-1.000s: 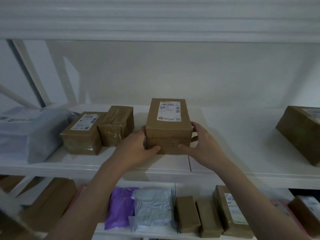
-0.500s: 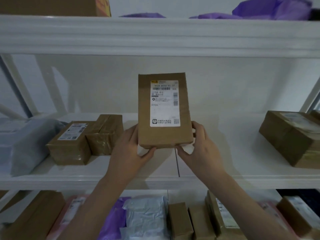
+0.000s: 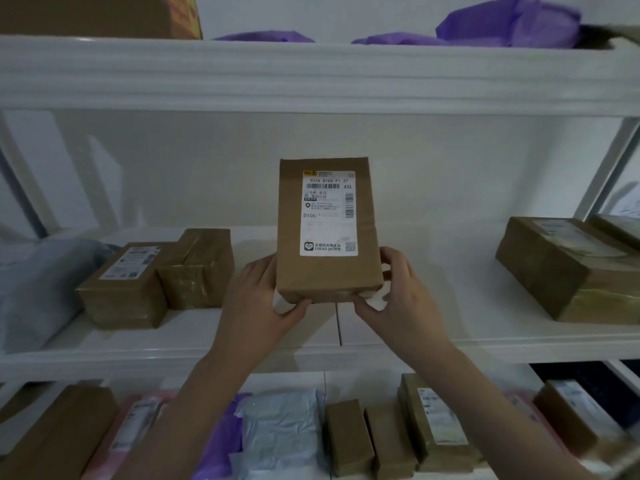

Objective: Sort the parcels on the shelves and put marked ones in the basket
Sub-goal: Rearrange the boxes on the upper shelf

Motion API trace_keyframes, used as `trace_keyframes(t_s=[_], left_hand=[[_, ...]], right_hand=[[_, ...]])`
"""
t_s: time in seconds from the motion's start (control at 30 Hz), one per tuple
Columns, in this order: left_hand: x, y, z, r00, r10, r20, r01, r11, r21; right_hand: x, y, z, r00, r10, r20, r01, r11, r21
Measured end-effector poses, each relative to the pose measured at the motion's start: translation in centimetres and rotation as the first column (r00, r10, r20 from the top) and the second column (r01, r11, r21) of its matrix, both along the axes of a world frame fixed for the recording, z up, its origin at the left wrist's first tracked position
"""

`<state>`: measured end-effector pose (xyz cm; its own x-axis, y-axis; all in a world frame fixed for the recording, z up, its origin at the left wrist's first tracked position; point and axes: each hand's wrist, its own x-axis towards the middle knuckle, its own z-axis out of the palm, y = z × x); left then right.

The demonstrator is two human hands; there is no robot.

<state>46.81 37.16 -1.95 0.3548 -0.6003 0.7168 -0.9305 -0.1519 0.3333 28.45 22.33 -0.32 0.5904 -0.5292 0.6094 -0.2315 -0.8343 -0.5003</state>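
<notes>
Since the earlier frames, the cardboard parcel (image 3: 325,230) has been lifted off the middle shelf (image 3: 450,337) and tipped upright, so that its white shipping label (image 3: 328,213) faces the camera. Both hands hold it clear of the shelf surface, in front of the white back wall.

The left hand (image 3: 258,306) grips the lower left corner: the thumb presses against the bottom front edge and the fingers curl behind the left side. The right hand (image 3: 401,299) grips the lower right corner in the same way, with the thumb on the bottom edge and the fingers wrapped around the right side.

On the middle shelf, a labelled box (image 3: 121,289) and a taped box (image 3: 197,268) stand touching each other to the left of the parcel. A grey mailer bag (image 3: 38,289) lies further left. A large box (image 3: 568,268) sits well apart on the right.

The lower shelf carries small boxes (image 3: 349,438), a grey bag (image 3: 280,431) and a purple bag (image 3: 221,441). Purple bags (image 3: 509,22) lie on the top shelf.
</notes>
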Motion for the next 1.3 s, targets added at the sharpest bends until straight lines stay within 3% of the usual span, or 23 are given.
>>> trace_keyframes(t_s=[0.17, 0.37, 0.6, 0.7, 0.9, 1.1, 1.3], left_hand=[[-2.2, -3.3, -0.2, 0.960, -0.086, -0.266, 0.113, 0.990, 0.086], [-6.4, -8.9, -0.4, 0.935, -0.169, -0.312, 0.231, 0.957, 0.173], [-11.6, -15.1, -0.1, 0.949, -0.201, -0.243, 0.252, 0.947, 0.202], [-13.2, -17.0, -0.5, 0.930, -0.212, -0.299, 0.271, 0.947, 0.172], [-15.0, -18.9, -0.9, 0.954, -0.188, -0.232, 0.235, 0.952, 0.198], [-15.6, -19.4, -1.4, 0.968, -0.183, -0.172, 0.221, 0.945, 0.241], [-12.5, -13.8, -2.4, 0.935, -0.252, -0.251, 0.307, 0.928, 0.211]], right_hand=[[-3.2, -2.8, 0.6, 0.995, -0.005, -0.100, 0.023, 0.984, 0.174], [-8.6, -7.6, 0.6, 0.987, -0.080, -0.141, 0.118, 0.951, 0.287], [-13.9, -12.2, 0.2, 0.982, -0.171, -0.076, 0.187, 0.902, 0.389], [-15.9, -13.3, -0.4, 0.977, -0.210, -0.033, 0.203, 0.875, 0.440], [-19.3, -12.7, -1.9, 0.947, -0.312, -0.073, 0.315, 0.868, 0.383], [-20.5, -10.6, -2.7, 0.875, -0.480, -0.057, 0.455, 0.779, 0.432], [-16.2, -6.3, -2.4, 0.918, -0.393, -0.062, 0.378, 0.815, 0.439]])
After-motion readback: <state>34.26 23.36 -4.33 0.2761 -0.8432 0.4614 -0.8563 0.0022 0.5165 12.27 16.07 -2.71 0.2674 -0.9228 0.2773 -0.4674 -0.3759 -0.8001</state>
